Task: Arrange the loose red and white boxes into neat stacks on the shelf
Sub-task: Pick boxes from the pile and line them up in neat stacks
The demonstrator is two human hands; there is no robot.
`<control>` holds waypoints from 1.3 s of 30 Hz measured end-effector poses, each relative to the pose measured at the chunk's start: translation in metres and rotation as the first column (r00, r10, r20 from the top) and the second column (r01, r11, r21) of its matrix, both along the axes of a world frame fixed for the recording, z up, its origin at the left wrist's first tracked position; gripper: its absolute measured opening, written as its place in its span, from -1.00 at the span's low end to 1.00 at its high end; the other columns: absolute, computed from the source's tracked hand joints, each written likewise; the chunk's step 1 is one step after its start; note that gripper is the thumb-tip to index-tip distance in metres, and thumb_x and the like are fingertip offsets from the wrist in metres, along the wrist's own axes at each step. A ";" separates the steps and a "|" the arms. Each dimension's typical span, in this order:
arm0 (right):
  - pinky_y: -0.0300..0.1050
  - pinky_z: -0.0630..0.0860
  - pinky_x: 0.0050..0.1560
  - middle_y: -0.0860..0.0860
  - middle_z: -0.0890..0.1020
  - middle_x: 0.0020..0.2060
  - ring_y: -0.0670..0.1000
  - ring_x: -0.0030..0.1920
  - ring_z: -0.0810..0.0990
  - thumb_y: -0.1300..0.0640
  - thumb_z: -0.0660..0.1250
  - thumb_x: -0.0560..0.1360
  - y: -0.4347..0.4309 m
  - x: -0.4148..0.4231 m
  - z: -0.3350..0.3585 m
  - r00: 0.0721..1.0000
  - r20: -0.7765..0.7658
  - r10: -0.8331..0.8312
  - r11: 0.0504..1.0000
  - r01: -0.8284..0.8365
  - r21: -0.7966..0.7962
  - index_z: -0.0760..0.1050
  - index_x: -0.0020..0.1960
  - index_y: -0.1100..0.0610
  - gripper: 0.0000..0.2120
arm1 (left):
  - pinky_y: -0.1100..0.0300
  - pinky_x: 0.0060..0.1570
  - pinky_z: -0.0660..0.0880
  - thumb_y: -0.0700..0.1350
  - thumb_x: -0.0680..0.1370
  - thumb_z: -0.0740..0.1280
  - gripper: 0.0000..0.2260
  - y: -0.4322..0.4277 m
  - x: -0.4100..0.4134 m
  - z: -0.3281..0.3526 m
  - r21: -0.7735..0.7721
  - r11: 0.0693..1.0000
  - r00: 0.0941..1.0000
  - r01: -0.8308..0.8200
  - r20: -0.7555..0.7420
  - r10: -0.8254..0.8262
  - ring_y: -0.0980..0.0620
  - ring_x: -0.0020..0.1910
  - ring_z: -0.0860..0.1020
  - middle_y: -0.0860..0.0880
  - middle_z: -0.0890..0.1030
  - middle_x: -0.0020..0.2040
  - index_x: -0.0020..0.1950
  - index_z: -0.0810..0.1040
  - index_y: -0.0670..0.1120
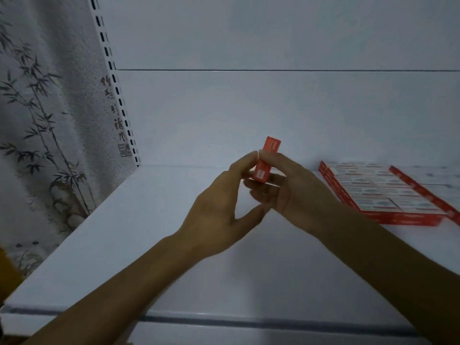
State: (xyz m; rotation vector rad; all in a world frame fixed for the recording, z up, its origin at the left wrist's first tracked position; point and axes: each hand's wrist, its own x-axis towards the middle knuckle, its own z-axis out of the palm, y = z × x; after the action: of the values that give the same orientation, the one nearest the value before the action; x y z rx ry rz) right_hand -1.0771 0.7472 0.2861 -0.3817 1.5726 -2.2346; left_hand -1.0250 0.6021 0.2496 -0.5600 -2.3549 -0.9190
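Note:
A small red box (268,155) stands nearly upright above the middle of the white shelf (124,232), held between both hands. My left hand (221,210) pinches its left side with fingertips near its upper part. My right hand (291,190) curls around its right side and lower end, hiding part of it. To the right, a red tray (398,217) lies flat on the shelf, filled with several red and white boxes (380,192) laid side by side.
The white back panel (273,108) rises behind the shelf. A slotted upright (117,83) runs along its left edge. A curtain with a bamboo print (44,120) hangs left of the shelf. The shelf's front lip (224,319) runs below my forearms.

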 end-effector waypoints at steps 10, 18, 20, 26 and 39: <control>-0.33 0.51 -0.20 -0.06 0.46 0.06 -0.03 0.03 0.49 0.02 0.44 0.39 0.190 -0.013 0.005 0.556 -0.817 -0.154 0.562 0.730 0.390 0.33 0.16 -0.11 -0.58 | 0.02 0.22 0.47 0.23 0.44 0.25 -0.32 0.164 -0.040 0.001 -0.096 0.990 0.990 0.100 0.114 -0.088 0.16 0.31 0.39 0.15 0.33 0.42 0.49 0.05 0.14; -0.36 0.43 -0.22 -0.07 0.47 0.05 -0.09 0.01 0.48 0.04 0.47 0.36 0.335 -0.029 -0.011 0.518 -0.842 -0.151 0.481 0.783 0.395 0.36 0.18 -0.11 -0.53 | -0.04 0.33 0.34 0.16 0.50 0.28 -0.39 0.289 -0.061 0.004 -0.260 0.948 0.970 0.181 0.208 -0.128 0.05 0.41 0.26 0.10 0.26 0.46 0.48 0.12 0.12; -0.38 0.40 -0.24 -0.07 0.47 0.05 -0.09 -0.01 0.48 0.05 0.48 0.36 0.370 -0.036 -0.015 0.525 -0.839 -0.142 0.435 0.795 0.423 0.39 0.22 -0.05 -0.52 | -0.02 0.36 0.31 0.15 0.51 0.28 -0.41 0.317 -0.066 0.001 -0.339 0.917 0.969 0.212 0.193 -0.153 0.06 0.42 0.24 0.09 0.26 0.47 0.48 0.15 0.08; -0.36 0.36 -0.16 -0.06 0.46 0.12 -0.10 0.04 0.42 0.10 0.49 0.34 0.437 -0.046 -0.036 0.620 -0.782 -0.062 0.355 0.746 0.563 0.40 0.30 0.03 -0.44 | 0.03 0.41 0.20 0.22 0.55 0.15 -0.45 0.374 -0.076 -0.017 -0.576 0.795 0.982 0.190 0.117 -0.150 0.02 0.46 0.18 0.03 0.24 0.48 0.47 0.21 0.02; -0.29 0.34 0.08 -0.07 0.41 0.26 -0.16 0.13 0.40 -0.04 0.48 0.33 0.446 -0.041 -0.069 0.675 -0.735 -0.066 0.330 0.710 0.622 0.30 0.36 -0.05 -0.34 | 0.24 0.35 0.19 0.19 0.55 0.12 -0.54 0.376 -0.079 -0.031 -0.451 0.857 0.968 0.251 0.126 -0.217 0.09 0.37 0.34 0.01 0.41 0.39 0.35 0.41 -0.02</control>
State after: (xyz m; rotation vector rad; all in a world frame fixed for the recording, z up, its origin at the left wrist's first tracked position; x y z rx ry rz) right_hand -1.1184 1.1932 0.2167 -0.3753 3.2676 -1.1133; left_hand -1.1043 0.9778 0.2189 -1.0390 -2.6231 -0.4637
